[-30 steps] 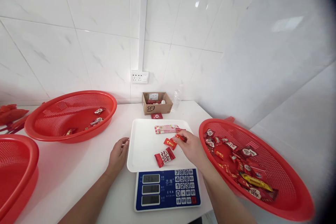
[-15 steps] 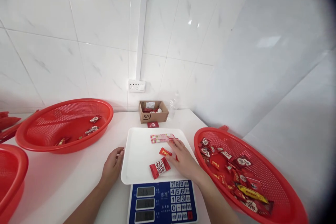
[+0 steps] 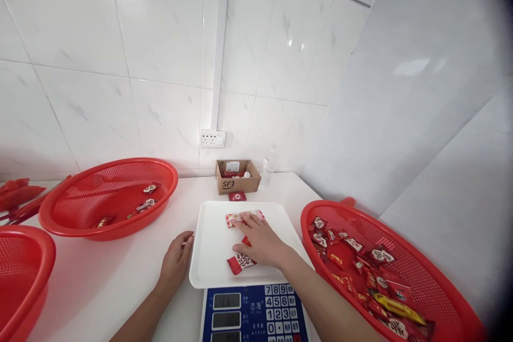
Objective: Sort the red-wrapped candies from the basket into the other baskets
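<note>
Sweets (image 3: 242, 263) lie on the white tray (image 3: 210, 246) of the scale (image 3: 254, 315), partly covered by the right hand (image 3: 256, 241). That hand is palm down with its fingers spread, across a pink strip (image 3: 233, 219) and the red wrappers; whether it touches them all, I cannot tell. The left hand (image 3: 176, 256), partly open with fingers loosely bent and nothing seen in it, rests on the counter (image 3: 96, 283) just beside the tray's left edge. More sweets fill part of the right basket (image 3: 404, 232).
</note>
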`<state>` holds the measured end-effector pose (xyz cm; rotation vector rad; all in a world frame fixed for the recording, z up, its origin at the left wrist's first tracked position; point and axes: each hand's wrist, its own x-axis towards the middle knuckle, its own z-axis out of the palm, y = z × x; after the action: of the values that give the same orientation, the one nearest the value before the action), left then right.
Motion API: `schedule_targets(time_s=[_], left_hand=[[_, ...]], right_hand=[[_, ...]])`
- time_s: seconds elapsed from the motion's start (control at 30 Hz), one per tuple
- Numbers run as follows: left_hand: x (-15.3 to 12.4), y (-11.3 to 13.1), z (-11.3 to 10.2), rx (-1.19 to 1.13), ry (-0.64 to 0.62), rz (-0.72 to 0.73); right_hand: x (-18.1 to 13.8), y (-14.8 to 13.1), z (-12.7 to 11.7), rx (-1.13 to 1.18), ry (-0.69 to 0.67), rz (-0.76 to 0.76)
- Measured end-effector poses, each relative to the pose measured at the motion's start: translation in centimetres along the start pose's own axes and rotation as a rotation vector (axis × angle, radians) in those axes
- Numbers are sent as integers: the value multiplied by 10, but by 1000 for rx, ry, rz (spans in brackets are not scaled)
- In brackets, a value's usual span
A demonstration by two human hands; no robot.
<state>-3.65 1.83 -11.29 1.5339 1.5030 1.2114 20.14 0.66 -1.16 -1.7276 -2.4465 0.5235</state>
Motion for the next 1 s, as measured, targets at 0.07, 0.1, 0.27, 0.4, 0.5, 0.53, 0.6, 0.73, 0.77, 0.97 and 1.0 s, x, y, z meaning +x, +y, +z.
schedule_targets(time_s=[0.07, 0.1, 0.27, 0.4, 0.5, 0.53, 0.6, 0.73, 0.77, 0.97, 1.0], left_hand=[[1, -3, 1, -10, -7, -13], [1, -4, 1, -14, -9, -18], [1, -4, 0, -30, -11, -28], [1, 1, -1, -10, -14, -20], [2, 4, -1, 21, -22, -13], [2, 5, -1, 32, -26, -13], [3, 4, -1, 54, -33, -19], [4, 4, -2, 96, -35, -48], [5, 4, -2, 105, -35, -56], [6, 10, -4, 155, -40, -80], [5, 11, -4, 162, -41, -83]], right_hand=[[1, -6, -1, 20, -8, -83], [0, -9, -3, 36, -4, -128], [-9, -14, -6, 156, -105, -248], [-10, -11, 1, 151, -60, -243], [-7, -11, 8, 88, 94, -267], [-7, -12, 11, 66, 139, -267], [-10, -13, 14, 41, 201, -232], [-28, -7, 8, 3, 318, -168], [-35, -2, 3, -6, 342, -150], [-97, 70, -31, -54, 248, 375], [-109, 86, -35, -56, 212, 440]])
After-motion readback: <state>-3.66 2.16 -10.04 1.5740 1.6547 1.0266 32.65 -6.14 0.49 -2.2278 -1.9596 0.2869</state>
